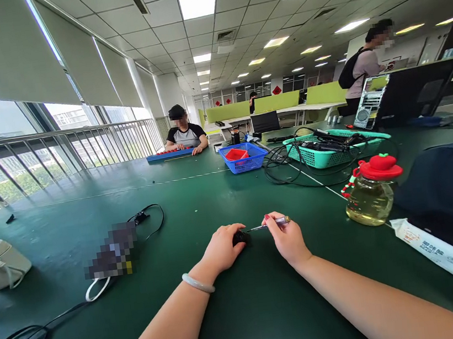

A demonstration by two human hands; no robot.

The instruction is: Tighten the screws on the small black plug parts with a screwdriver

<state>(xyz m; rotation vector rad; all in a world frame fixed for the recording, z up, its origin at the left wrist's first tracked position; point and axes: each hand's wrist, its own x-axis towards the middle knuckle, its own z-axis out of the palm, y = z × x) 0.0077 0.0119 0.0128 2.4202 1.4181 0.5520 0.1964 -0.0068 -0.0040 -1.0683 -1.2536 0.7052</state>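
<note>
Teal basket (316, 159) heaped with black cables (333, 141); blue basket (247, 164) holds red tray (236, 154). Left hand (222, 249) curled round small black object (240, 238); right hand (288, 239) pinches screwdriver (282, 221), shaft pointing left.

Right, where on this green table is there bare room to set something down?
Bare patches on the table: between the two forearms; between the right hand and the red-lidded jar; between the left hand and the blue basket. Crowded right side: teal basket, cables, jar, white packet.

blk item (240, 238) part hidden by l fingers (231, 228), too small to id; bag (15, 261) cut at l edge
</note>
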